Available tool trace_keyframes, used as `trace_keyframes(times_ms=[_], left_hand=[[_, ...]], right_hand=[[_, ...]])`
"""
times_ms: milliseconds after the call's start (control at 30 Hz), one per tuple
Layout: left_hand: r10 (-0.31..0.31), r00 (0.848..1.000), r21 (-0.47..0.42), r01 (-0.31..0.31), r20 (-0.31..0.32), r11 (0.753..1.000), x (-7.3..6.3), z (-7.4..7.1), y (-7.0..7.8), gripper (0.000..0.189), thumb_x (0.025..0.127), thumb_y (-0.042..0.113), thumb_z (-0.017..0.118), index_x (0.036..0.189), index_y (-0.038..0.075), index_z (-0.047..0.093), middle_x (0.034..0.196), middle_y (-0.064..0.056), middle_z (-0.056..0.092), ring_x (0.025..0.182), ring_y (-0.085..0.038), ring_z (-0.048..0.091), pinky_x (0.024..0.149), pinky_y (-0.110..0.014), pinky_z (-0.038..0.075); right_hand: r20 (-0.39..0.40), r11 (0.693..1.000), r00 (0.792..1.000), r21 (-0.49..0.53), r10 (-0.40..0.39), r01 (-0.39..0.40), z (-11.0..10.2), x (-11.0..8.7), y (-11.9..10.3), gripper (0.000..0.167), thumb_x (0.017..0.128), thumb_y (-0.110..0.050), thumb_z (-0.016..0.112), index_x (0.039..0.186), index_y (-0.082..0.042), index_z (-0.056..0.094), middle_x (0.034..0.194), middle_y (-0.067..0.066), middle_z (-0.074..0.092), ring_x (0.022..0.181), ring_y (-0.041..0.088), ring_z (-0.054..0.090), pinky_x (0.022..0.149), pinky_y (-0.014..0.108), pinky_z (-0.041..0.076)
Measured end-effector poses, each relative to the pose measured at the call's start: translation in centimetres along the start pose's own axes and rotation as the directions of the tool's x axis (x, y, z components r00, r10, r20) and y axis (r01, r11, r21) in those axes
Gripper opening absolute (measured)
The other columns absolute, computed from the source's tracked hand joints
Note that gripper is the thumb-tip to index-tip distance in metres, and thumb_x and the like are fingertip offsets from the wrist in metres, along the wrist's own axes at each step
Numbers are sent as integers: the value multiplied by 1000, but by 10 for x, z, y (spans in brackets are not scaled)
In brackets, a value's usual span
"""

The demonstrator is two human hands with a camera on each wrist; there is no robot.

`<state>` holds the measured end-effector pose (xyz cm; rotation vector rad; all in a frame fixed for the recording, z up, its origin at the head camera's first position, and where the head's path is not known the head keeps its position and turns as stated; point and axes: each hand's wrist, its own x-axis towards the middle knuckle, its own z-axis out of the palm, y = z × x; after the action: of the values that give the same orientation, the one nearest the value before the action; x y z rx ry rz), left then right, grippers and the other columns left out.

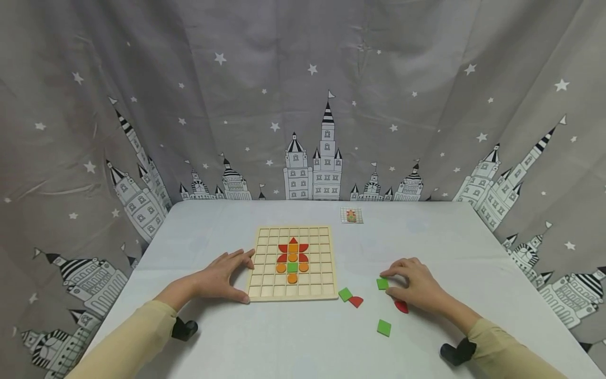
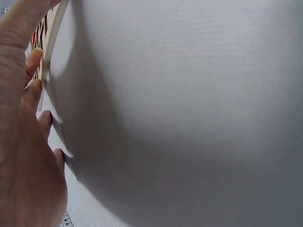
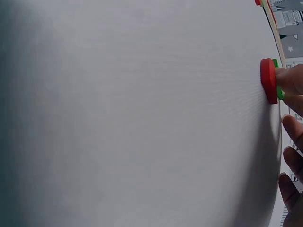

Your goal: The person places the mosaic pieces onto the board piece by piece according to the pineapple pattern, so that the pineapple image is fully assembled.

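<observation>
A square wooden grid board (image 1: pixel 265 290) lies on the table, bearing red, orange and green tiles in a figure. At its left edge my left hand (image 1: pixel 219 280) rests with thumb and forefinger spread, touching the rim. To the right of the board, my right hand (image 1: pixel 416 287) pinches a green square tile (image 1: pixel 382 284) at the tabletop between thumb and forefinger. A red quarter-round tile (image 1: pixel 401 306) lies partly hidden beneath that hand. In the right wrist view, a red tile (image 3: pixel 268 81) stands in front of the green one at the fingertips.
Another green square (image 1: pixel 345 294) touches a red quarter-round tile (image 1: pixel 356 301) by the board's lower right corner. Nearer the front lies a further green square (image 1: pixel 384 328). A small picture card (image 1: pixel 351 215) sits at the table's back, before a grey castle-print curtain (image 1: pixel 402 105).
</observation>
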<state>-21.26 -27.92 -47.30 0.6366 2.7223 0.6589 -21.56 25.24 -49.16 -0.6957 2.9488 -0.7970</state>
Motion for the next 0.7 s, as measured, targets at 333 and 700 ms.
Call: trace_keyframes(times_ms=[333, 700], left_hand=[[2, 1000, 2, -2, -4, 1000, 0, 1, 0, 77, 70, 65, 85, 124, 21, 52, 166, -10, 29, 152, -43, 19, 122, -64, 8], [46, 999, 4, -46, -14, 999, -1, -2, 2, 75, 72, 61, 86, 125, 19, 53, 165, -14, 30, 151, -47, 21, 121, -66, 10]], right_hand=[[-26, 994, 998, 88, 61, -59, 0, -1, 7, 25, 82, -27, 86, 105, -31, 78, 114, -6, 62, 119, 28, 47, 99, 56, 38], [-40, 995, 998, 86, 55, -52, 2, -1, 8, 21, 82, -29, 87, 101, -34, 79, 111, -8, 61, 116, 25, 47, 96, 53, 39]])
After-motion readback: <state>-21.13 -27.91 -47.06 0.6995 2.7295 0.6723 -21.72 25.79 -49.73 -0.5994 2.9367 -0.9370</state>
